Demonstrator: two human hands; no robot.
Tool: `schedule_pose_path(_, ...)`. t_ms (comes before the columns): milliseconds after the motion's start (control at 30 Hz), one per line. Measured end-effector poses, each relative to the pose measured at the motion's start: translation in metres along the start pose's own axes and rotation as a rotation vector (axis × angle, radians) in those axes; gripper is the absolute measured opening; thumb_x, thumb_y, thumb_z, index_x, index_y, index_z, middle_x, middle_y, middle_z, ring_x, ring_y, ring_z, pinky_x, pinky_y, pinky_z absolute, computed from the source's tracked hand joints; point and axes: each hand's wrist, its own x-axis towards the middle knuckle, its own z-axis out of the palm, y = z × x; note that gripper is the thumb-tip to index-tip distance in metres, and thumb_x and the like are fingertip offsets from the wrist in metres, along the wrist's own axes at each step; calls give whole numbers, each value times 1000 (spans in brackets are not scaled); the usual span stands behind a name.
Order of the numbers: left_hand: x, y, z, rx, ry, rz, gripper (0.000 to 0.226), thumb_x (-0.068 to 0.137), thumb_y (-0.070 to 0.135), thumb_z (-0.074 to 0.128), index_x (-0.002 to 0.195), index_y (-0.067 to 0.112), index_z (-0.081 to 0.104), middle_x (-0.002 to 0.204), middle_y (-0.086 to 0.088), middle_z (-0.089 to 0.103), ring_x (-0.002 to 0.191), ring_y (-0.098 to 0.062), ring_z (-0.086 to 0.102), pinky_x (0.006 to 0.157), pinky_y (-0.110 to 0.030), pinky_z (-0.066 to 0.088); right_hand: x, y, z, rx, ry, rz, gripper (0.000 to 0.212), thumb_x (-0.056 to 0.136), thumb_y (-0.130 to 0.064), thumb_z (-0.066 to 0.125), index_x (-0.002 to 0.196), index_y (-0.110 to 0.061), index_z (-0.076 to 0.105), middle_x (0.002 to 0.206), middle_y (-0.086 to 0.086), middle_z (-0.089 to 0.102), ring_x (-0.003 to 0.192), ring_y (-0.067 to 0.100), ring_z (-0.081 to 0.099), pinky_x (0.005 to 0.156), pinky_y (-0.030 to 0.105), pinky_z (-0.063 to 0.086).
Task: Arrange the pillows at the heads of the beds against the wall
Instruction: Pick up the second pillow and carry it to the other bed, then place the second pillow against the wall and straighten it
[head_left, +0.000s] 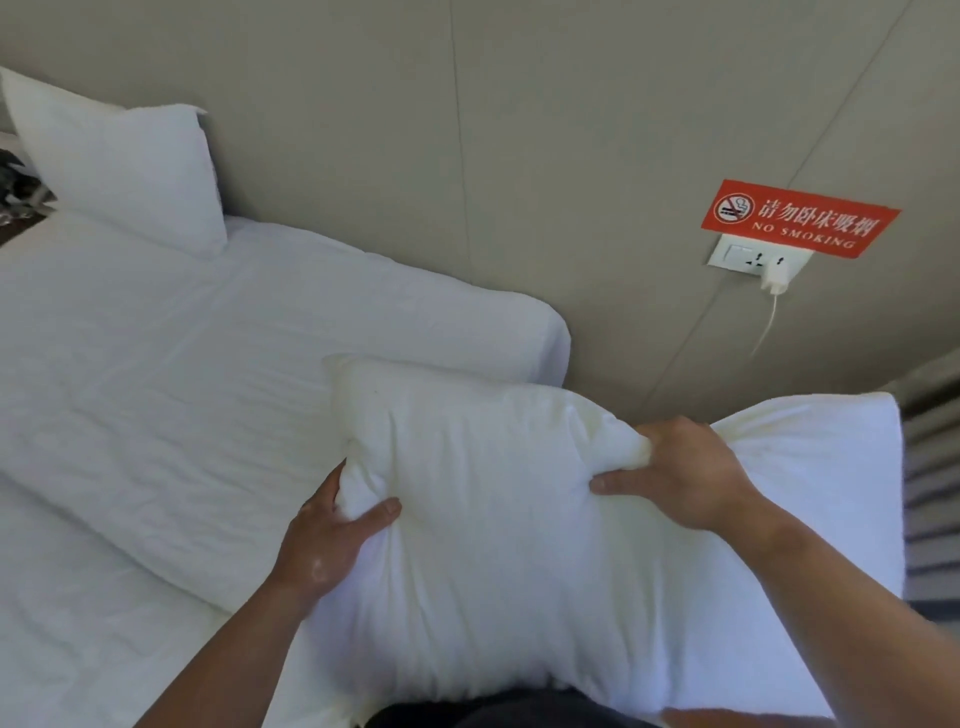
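Pillow in both hands, not yet set at the head of the bed.

My left hand (332, 535) pinches a fold at the pillow's (498, 545) near-left edge; my right hand (680, 473) bunches fabric near its upper middle, both grips closed on it. I hold it over the bed's (156, 374) near corner, short of the wall (519, 156). Next, I judge, it needs carrying forward and standing against the wall like the other pillow (119, 171) at the far left. White rumpled sheets; a no-smoking sign (800, 218) and socket (753, 257) beyond.

Pillow (119, 171) on bed (208, 364), against wall (467, 130)
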Motion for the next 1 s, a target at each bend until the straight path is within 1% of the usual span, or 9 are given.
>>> schedule_pose_path(100,23,18,5,-15,49,-23,58,73,50,83,126,48,61,109,27,72,110,-8,65,94,-34,47,47,-6,-19,-32,-27,-39,36,61,-63,88,72,-33,72,73,-9,74,76,14,68,72,38,57)
schedule_pose_path(233,57,34,-1,-30,115,-53,64,70,55,83,129,45,61,113,23,73,112,-9,66,98,-36,49,104,-25,-32,-15,-48,-101,37,60,-60,90,61,-35,64,67,-10,68,71,11,64,61,35,48)
schedule_pose_path(367,100,37,-21,-33,161,-95,70,63,62,82,127,41,63,111,14,75,108,-13,69,96,-39,52,166,-56,-32,-31,-99,-169,38,57,-64,90,63,-33,69,68,-8,70,75,17,67,67,39,55)
schedule_pose_path(500,149,47,-47,-9,215,-115,45,76,45,83,113,52,60,104,17,71,104,-19,67,88,-36,47,232,-99,-24,-34,-139,-235,47,51,-70,87,68,-28,74,69,-8,71,78,18,69,75,41,59)
schedule_pose_path(600,192,57,-69,13,235,-149,58,82,34,80,131,42,49,99,6,62,104,-23,57,84,-32,37,281,-133,-14,-34,-167,-222,44,50,-68,89,65,-31,72,69,-9,71,79,18,69,74,39,59)
schedule_pose_path(667,225,54,-84,36,219,-170,57,79,42,81,130,38,56,97,7,66,104,-27,62,80,-33,41,312,-152,-6,-37,-187,-206,46,48,-70,88,65,-31,72,69,-9,71,77,16,69,69,36,57)
schedule_pose_path(767,282,41,-109,71,176,-187,78,66,66,79,134,34,58,108,7,72,103,-23,66,87,-37,48,356,-172,8,-20,-211,-179,46,49,-69,89,65,-29,73,65,-10,70,72,12,67,63,34,52)
schedule_pose_path(900,352,36,-126,109,91,-206,80,58,73,78,127,34,62,94,9,71,89,-21,68,81,-38,52,412,-183,33,-10,-240,-120,52,48,-69,89,64,-24,71,64,-8,68,70,14,66,65,34,51)
schedule_pose_path(1000,409,19,-137,117,46,-270,93,50,80,80,131,40,58,114,2,72,108,-26,68,99,-47,52,455,-187,58,18,-279,-67,57,45,-70,90,66,-23,68,66,-8,64,73,18,64,64,35,46)
